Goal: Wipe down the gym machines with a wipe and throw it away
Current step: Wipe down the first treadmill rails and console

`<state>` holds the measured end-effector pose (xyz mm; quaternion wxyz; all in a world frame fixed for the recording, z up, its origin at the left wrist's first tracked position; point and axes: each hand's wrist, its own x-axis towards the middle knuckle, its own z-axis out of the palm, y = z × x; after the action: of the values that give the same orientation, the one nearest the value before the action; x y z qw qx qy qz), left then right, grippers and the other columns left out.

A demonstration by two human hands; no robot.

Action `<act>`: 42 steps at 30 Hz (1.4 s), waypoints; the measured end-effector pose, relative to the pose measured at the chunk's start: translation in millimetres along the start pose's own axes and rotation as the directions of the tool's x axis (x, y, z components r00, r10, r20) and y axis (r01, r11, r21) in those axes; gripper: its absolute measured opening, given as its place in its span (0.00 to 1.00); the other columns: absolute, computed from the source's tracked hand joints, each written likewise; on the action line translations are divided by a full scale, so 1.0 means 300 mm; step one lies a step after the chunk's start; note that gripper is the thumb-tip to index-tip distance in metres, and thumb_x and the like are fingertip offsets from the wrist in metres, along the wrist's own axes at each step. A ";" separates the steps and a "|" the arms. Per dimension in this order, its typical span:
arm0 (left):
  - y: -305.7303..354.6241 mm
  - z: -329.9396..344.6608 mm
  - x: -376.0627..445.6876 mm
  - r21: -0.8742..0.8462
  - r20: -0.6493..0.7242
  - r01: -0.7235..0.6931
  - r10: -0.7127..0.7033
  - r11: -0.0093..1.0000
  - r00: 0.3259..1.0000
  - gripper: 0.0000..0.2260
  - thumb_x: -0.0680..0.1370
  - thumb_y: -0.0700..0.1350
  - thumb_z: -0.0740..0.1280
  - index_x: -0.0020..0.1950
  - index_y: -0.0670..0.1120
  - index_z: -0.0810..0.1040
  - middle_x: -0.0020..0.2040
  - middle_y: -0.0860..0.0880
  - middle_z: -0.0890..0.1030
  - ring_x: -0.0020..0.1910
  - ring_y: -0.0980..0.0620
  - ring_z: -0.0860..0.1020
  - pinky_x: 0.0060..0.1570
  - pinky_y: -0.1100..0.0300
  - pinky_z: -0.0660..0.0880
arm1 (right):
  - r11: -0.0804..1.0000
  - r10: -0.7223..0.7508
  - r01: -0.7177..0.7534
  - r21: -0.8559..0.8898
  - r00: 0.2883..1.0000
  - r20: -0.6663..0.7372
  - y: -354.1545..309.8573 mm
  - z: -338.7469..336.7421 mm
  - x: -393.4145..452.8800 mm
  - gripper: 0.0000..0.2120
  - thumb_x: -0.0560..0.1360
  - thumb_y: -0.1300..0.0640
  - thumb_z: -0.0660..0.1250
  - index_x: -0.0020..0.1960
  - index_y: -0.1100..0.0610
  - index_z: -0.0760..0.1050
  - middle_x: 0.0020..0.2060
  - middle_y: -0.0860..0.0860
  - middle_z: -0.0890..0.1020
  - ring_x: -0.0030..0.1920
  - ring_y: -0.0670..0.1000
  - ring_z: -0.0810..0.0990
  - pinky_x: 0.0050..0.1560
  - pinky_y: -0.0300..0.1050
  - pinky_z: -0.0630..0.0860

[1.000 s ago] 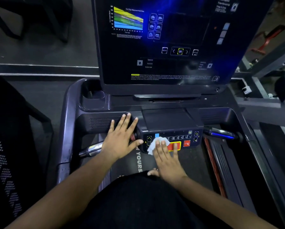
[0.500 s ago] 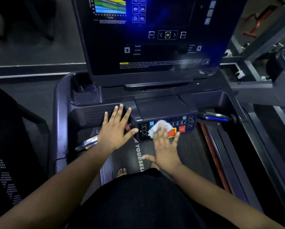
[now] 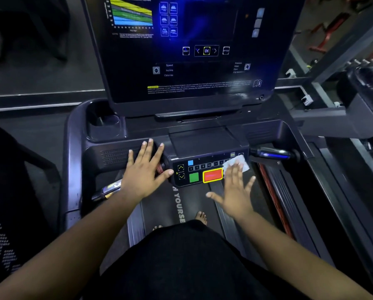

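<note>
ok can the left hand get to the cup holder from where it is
Probably yes. The left hand rests flat on the console beside the control panel, holding nothing, and the cup holder sits just beyond it with nothing visible between.

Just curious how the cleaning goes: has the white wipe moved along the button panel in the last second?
Yes. The wipe, under the right hand, has slid rightward: it was left of the red button and now lies past it at the panel's right end.

A white wipe (image 3: 237, 164), crumpled and slightly blurred, lies flat against the right end of the treadmill's button panel (image 3: 207, 169), just right of the red button (image 3: 212, 175). The panel is dark, tilted toward the person, with a green button (image 3: 194, 177), arrow keys and a row of number keys.
</note>
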<state>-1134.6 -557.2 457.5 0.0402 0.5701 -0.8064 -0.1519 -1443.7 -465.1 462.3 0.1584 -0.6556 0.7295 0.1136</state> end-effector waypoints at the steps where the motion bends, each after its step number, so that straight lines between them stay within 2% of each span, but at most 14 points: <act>1: 0.000 0.000 0.001 0.006 0.002 -0.001 0.001 1.000 1.000 0.40 0.77 0.76 0.41 0.84 0.57 0.39 0.84 0.48 0.39 0.83 0.48 0.39 0.80 0.37 0.42 | 0.998 -0.061 0.061 0.005 0.998 0.010 -0.030 0.011 -0.014 0.63 0.64 0.14 0.39 0.79 0.58 0.26 0.78 0.56 0.26 0.77 0.55 0.23 0.73 0.77 0.35; 3: 0.004 -0.001 0.000 0.004 -0.003 -0.003 0.003 1.000 1.000 0.40 0.77 0.75 0.41 0.84 0.57 0.40 0.84 0.47 0.39 0.83 0.48 0.39 0.80 0.38 0.41 | 0.992 -0.125 0.125 0.007 0.992 0.008 -0.048 0.036 -0.026 0.62 0.64 0.14 0.39 0.80 0.58 0.30 0.78 0.54 0.26 0.78 0.53 0.24 0.73 0.76 0.34; 6: 0.006 -0.006 -0.003 -0.011 -0.006 -0.004 0.004 1.000 1.000 0.40 0.78 0.75 0.42 0.84 0.57 0.41 0.84 0.47 0.40 0.83 0.48 0.39 0.80 0.39 0.40 | 0.999 -0.051 0.051 -0.004 0.998 -0.043 0.012 0.028 0.001 0.58 0.68 0.16 0.40 0.82 0.56 0.36 0.79 0.52 0.29 0.78 0.51 0.27 0.73 0.78 0.39; 9: 0.009 -0.008 -0.005 -0.007 -0.006 -0.004 0.003 1.000 1.000 0.40 0.78 0.75 0.42 0.84 0.56 0.40 0.85 0.47 0.40 0.83 0.48 0.39 0.80 0.39 0.41 | 0.996 0.061 -0.054 0.065 0.993 -0.103 0.073 -0.038 0.064 0.58 0.68 0.18 0.45 0.80 0.55 0.28 0.78 0.53 0.28 0.78 0.52 0.26 0.73 0.78 0.42; 11: 0.009 -0.009 -0.004 -0.011 -0.007 -0.004 0.003 1.000 1.000 0.40 0.78 0.75 0.42 0.84 0.56 0.41 0.85 0.47 0.41 0.83 0.48 0.40 0.80 0.39 0.41 | 0.992 0.074 -0.056 0.114 0.984 -0.162 0.079 -0.109 0.118 0.60 0.67 0.17 0.48 0.80 0.55 0.28 0.80 0.53 0.30 0.79 0.53 0.29 0.74 0.78 0.41; 14: 0.009 -0.007 -0.004 -0.015 -0.013 -0.001 0.001 1.000 1.000 0.40 0.78 0.75 0.43 0.85 0.56 0.42 0.85 0.47 0.42 0.83 0.48 0.41 0.81 0.40 0.42 | 0.993 0.051 -0.025 0.118 0.973 -0.226 0.081 -0.210 0.185 0.59 0.66 0.17 0.49 0.83 0.56 0.43 0.83 0.51 0.45 0.82 0.53 0.40 0.73 0.78 0.42; 17: 0.006 -0.006 -0.007 -0.032 -0.022 0.002 -0.002 0.999 1.000 0.40 0.78 0.76 0.43 0.85 0.56 0.43 0.85 0.46 0.42 0.83 0.48 0.41 0.81 0.40 0.41 | 0.998 -0.008 0.018 0.053 0.983 -0.186 0.091 -0.267 0.174 0.58 0.66 0.16 0.46 0.83 0.54 0.50 0.82 0.50 0.52 0.82 0.53 0.45 0.76 0.74 0.47; 22: 0.005 0.000 -0.001 -0.031 -0.036 0.005 -0.006 0.999 0.999 0.41 0.77 0.77 0.42 0.84 0.56 0.42 0.84 0.47 0.42 0.83 0.49 0.39 0.81 0.40 0.43 | 0.996 -0.079 0.074 -0.054 0.992 -0.101 0.121 -0.300 0.121 0.59 0.64 0.15 0.46 0.83 0.50 0.45 0.83 0.48 0.47 0.82 0.49 0.43 0.75 0.72 0.43; 25: 0.005 0.002 0.000 -0.028 -0.033 0.006 -0.007 1.000 0.999 0.41 0.77 0.77 0.43 0.84 0.56 0.42 0.84 0.47 0.42 0.83 0.48 0.40 0.81 0.39 0.45 | 0.994 -0.090 0.088 -0.067 0.995 -0.033 0.114 -0.380 0.233 0.61 0.60 0.13 0.41 0.83 0.49 0.52 0.83 0.48 0.51 0.82 0.49 0.48 0.75 0.74 0.46; 27: 0.006 0.004 0.001 -0.025 -0.034 0.001 -0.002 1.000 0.999 0.42 0.77 0.77 0.44 0.84 0.56 0.43 0.84 0.47 0.42 0.83 0.48 0.41 0.81 0.38 0.46 | 0.989 -0.089 0.096 -0.109 0.993 0.072 0.091 -0.436 0.306 0.61 0.59 0.14 0.41 0.82 0.49 0.54 0.82 0.49 0.53 0.82 0.50 0.50 0.77 0.73 0.47; 34: 0.001 0.015 0.002 -0.002 -0.059 0.010 -0.010 1.000 0.998 0.42 0.78 0.77 0.45 0.85 0.55 0.44 0.84 0.46 0.44 0.84 0.46 0.44 0.80 0.38 0.48 | 0.979 -0.116 0.146 -0.144 0.974 0.196 0.111 -0.492 0.274 0.61 0.58 0.14 0.40 0.82 0.47 0.56 0.82 0.48 0.54 0.81 0.52 0.55 0.78 0.69 0.50; 37: 0.007 0.021 0.008 -0.007 -0.070 0.031 -0.031 1.000 0.997 0.43 0.77 0.78 0.46 0.85 0.56 0.44 0.85 0.46 0.46 0.84 0.46 0.45 0.80 0.38 0.48 | 0.976 -0.119 0.152 -0.153 0.971 0.208 0.114 -0.499 0.278 0.58 0.61 0.16 0.43 0.82 0.47 0.53 0.83 0.48 0.51 0.82 0.52 0.52 0.78 0.69 0.49; 42: 0.016 0.011 0.007 0.018 -0.031 0.053 -0.053 0.998 0.998 0.43 0.75 0.80 0.41 0.83 0.57 0.37 0.84 0.47 0.41 0.83 0.47 0.40 0.81 0.40 0.43 | 0.976 -0.116 0.159 -0.149 0.958 0.262 0.060 -0.496 0.405 0.63 0.58 0.14 0.44 0.83 0.51 0.51 0.83 0.49 0.45 0.82 0.51 0.44 0.77 0.71 0.45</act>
<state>-1140.5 -557.0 455.6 0.0430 0.5939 -0.7917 -0.1364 -1484.7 -630.6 552.9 0.2012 -0.6962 0.6438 0.2457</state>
